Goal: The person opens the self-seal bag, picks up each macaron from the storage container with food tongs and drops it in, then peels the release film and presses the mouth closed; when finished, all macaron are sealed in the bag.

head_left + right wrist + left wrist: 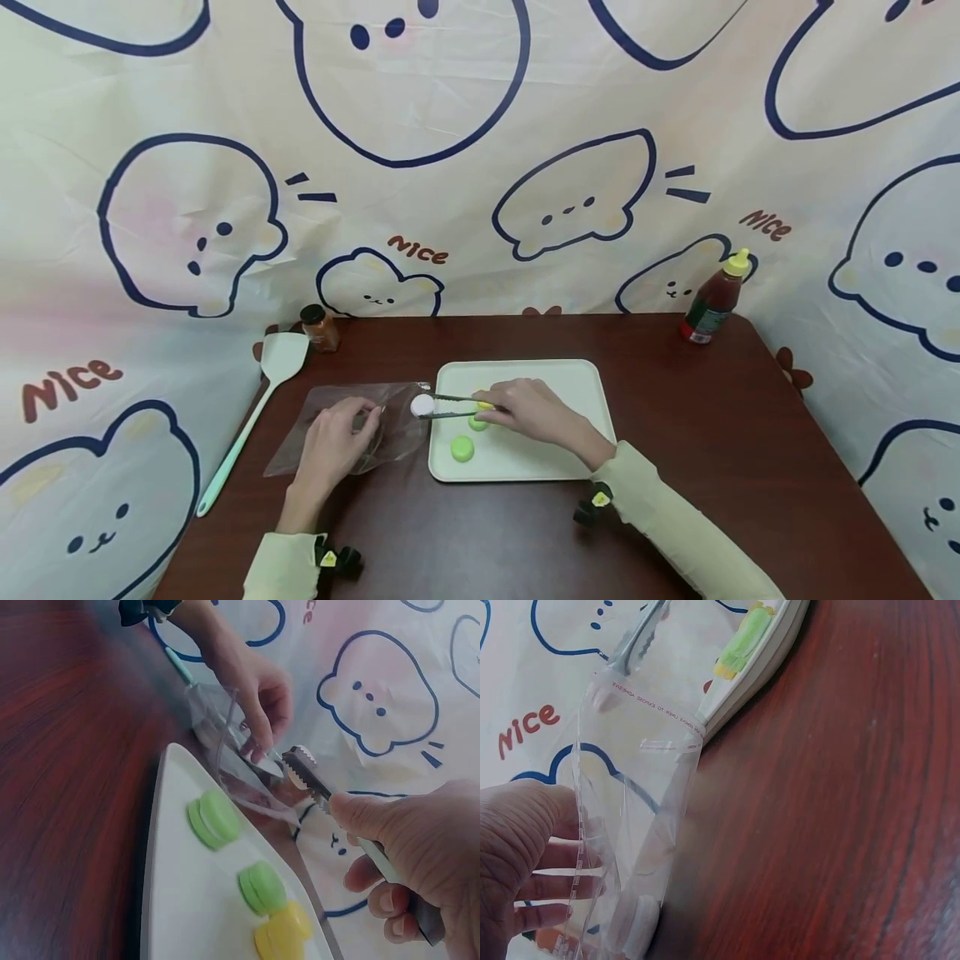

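My right hand (528, 408) grips metal tongs (322, 791), whose tips squeeze a white macaron (422, 405) at the mouth of a clear plastic bag (641, 787). Thumb and fingers of my left hand (337, 442) hold that bag by its edge, keeping it raised off the table. Inside, at its lower end, lies another pale macaron (634, 926). On the white tray (562, 454) under my right hand sit two green macarons, a nearer one (214, 817) and a farther one (262, 887), with a yellow macaron (283, 930) touching the farther one.
A spatula (283, 358) with a pale green handle lies along the table's left edge. Near it stands a spice jar (320, 328) with a dark lid. The sauce bottle (714, 300) is at the back right corner. A patterned cloth (465, 200) hangs behind the brown table (675, 433).
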`<action>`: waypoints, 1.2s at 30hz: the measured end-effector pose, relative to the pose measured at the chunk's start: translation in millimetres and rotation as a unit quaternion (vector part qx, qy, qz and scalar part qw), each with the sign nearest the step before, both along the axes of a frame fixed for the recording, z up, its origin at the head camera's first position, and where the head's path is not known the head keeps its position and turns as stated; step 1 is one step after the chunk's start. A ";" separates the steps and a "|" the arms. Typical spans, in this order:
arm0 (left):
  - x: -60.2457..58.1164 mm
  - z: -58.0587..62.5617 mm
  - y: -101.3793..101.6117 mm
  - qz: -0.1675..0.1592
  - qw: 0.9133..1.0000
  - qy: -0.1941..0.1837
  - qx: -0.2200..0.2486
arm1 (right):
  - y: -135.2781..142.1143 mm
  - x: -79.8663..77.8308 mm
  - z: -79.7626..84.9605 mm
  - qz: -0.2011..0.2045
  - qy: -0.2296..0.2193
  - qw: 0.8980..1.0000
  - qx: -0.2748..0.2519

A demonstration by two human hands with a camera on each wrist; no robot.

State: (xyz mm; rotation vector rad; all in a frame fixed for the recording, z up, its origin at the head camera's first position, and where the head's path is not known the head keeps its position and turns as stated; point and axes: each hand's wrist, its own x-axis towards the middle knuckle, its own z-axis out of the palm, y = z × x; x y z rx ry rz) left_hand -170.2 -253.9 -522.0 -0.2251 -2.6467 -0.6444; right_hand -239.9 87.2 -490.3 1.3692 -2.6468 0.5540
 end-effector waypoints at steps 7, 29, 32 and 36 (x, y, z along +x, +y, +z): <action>0.2 -2.0 0.3 0.000 1.000 0.007 -0.003 | -23.1 -1.5 -2.4 0.024 0.021 0.999 0.031; -2.6 -0.5 3.4 -0.012 0.999 0.032 0.001 | -93.0 -11.7 -15.0 -0.004 0.029 0.995 0.095; -2.7 0.3 3.8 -0.017 0.999 0.048 -0.001 | -99.1 -11.8 -16.1 -0.005 0.017 0.995 0.102; -3.2 0.3 4.0 -0.025 0.997 0.071 -0.006 | -106.5 -11.6 -18.2 -0.008 -0.012 0.995 0.102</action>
